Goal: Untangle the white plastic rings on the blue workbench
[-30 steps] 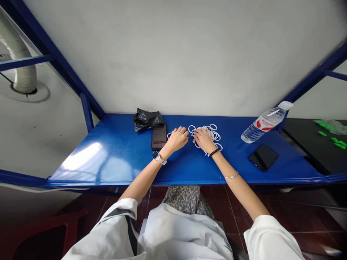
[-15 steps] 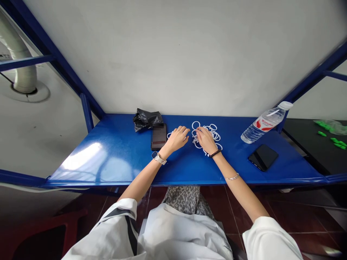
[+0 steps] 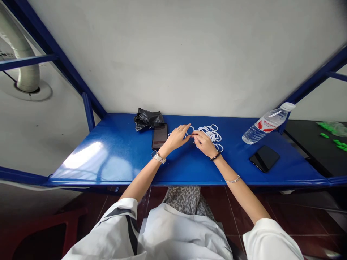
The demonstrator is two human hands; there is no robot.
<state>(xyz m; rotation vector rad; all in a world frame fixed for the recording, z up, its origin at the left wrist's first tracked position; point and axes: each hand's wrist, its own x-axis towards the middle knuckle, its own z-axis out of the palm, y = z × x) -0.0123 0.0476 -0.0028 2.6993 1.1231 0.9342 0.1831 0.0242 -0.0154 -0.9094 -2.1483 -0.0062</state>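
Observation:
My right hand (image 3: 204,142) pinches a white ring (image 3: 193,128), which looks like a thin plastic loop. It stands up between my two hands. My left hand (image 3: 177,138) reaches to the ring's left side, its thumb and fingers apart around that edge. Whether its fingertips touch the ring I cannot tell. Just behind my right hand lies a loose pile of similar white rings (image 3: 216,136), partly covered by that hand. Beyond my left hand a bit of another white ring (image 3: 169,134) shows on the table, mostly hidden.
A phone (image 3: 159,135) and a crumpled black plastic bag (image 3: 148,119) lie left of my hands on the blue table (image 3: 130,144). To the right are a tilted-looking water bottle (image 3: 267,124) and a second phone (image 3: 264,159). Green pieces (image 3: 340,143) lie on a black surface farther right.
My right hand has drawn a white ring out of the pile and moved left with it. The ring now stands beside my left hand's fingers. My view has shifted slightly.

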